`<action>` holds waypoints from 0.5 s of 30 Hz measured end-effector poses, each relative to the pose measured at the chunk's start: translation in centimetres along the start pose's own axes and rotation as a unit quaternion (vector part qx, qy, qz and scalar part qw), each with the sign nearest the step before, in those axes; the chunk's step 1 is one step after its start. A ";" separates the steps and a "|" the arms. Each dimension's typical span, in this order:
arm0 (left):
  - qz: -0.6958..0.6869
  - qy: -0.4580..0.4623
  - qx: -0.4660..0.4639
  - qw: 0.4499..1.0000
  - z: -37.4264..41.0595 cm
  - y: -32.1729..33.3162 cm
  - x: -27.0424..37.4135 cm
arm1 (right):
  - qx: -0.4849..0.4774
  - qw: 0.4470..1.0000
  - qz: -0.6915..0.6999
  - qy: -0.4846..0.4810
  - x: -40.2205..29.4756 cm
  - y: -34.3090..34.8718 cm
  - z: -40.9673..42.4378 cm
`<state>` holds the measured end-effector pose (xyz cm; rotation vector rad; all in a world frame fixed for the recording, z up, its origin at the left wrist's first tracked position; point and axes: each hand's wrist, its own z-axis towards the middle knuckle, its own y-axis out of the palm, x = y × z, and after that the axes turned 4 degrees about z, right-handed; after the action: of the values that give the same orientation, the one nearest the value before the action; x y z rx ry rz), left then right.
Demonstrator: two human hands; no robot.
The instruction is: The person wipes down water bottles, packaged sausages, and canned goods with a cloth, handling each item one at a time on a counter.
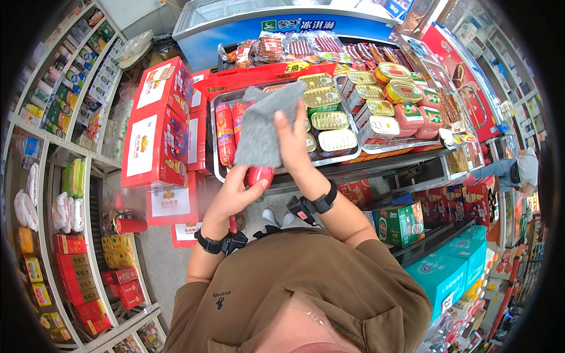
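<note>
A grey cloth [267,128] is spread between my hands over a metal tray [216,163]. My left hand [240,189] has its fingers around the lower end of a red sausage pack [260,175], most of which the cloth covers. My right hand [292,141] lies against the right part of the cloth, its fingers pointing up the tray. Other red sausages [225,137] lie at the tray's left side. Gold-lidded cans [337,140] stand in rows on its right. Part of the tray's middle is hidden by the cloth.
Red cartons [154,145] are stacked left of the tray. A second tray [408,142] holds cans and packed meat. Bagged sausages [271,47] lie beyond, before a blue chest freezer [282,26]. Shelves stand at far left; teal boxes [441,269] at right. A person [526,167] is at far right.
</note>
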<state>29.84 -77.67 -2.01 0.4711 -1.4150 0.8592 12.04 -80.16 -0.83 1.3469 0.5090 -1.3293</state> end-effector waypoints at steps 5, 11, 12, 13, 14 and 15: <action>-0.010 0.024 0.106 0.994 -0.5 2.1 1.5 | 0.007 0.993 0.104 0.051 -0.9 0.0 -1.2; 0.139 0.005 0.182 0.973 -0.4 1.2 2.0 | -0.138 0.989 0.052 0.028 1.8 1.5 -4.3; 0.210 0.046 0.177 0.961 -0.2 0.6 1.8 | -0.148 0.987 0.057 0.030 1.7 1.6 -4.3; 0.235 0.044 0.152 0.959 -0.3 0.2 1.9 | -0.124 0.988 0.067 0.064 1.6 1.5 -3.9; 0.260 0.041 0.126 0.956 -0.6 -0.2 2.2 | -0.100 0.987 0.076 0.097 1.4 1.4 -3.1; 0.285 0.039 0.101 0.952 -0.8 -0.4 2.5 | -0.076 0.985 0.085 0.131 1.1 1.4 -2.4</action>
<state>30.52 -76.76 0.42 0.1698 -1.4159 1.4821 14.54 -78.85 -1.81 1.4111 0.6443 -0.9602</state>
